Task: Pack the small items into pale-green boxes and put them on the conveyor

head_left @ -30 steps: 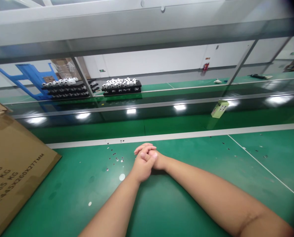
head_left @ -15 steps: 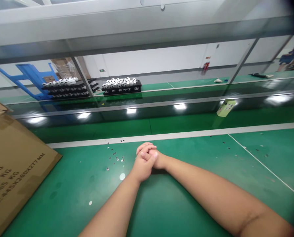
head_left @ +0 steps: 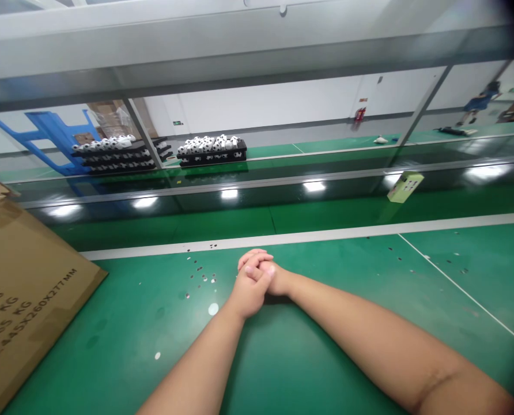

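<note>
My left hand (head_left: 250, 291) and my right hand (head_left: 278, 279) are clasped together above the green tabletop (head_left: 317, 374). The fingers of each are closed around the other, and no object shows between them. Part of the right hand is hidden behind the left. Both forearms reach in from the bottom of the view. Just left of the hands, small dark and pale round bits (head_left: 200, 276) lie scattered, with a larger pale disc (head_left: 213, 309) near my left wrist.
A printed cardboard box (head_left: 41, 288) stands at the left. Beyond a white edge strip runs a green conveyor belt (head_left: 222, 222) carrying a pale green box (head_left: 405, 187). Farther back are black trays of football-patterned pieces (head_left: 211, 151), a blue frame (head_left: 53, 138) and a person (head_left: 479, 104).
The pale green box has moved right, along with the seam on the belt. In the background the person has moved left. My clasped hands have stayed in place.
</note>
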Demonstrator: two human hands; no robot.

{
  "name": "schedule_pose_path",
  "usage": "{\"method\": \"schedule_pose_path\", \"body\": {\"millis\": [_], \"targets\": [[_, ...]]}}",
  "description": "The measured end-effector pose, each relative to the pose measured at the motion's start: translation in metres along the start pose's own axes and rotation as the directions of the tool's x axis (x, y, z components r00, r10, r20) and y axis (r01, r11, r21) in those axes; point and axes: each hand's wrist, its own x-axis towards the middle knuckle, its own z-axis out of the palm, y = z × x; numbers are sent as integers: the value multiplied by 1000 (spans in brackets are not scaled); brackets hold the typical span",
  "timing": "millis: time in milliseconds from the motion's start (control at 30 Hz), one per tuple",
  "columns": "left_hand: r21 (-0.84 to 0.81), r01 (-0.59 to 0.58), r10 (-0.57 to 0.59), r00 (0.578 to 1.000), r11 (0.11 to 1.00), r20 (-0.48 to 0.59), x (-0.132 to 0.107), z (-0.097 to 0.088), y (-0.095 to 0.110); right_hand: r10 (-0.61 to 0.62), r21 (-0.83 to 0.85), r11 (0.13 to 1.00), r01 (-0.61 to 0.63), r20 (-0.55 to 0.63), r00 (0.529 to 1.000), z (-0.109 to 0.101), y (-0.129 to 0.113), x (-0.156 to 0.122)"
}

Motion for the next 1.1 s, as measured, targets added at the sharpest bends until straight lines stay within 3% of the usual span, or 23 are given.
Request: {"method": "schedule_pose_path", "body": {"millis": [1100], "targets": [[19,-16,16,1000,1000,0,-1,-1,-2,1,0,1000,-1,6,1000,-1,0,0]]}}
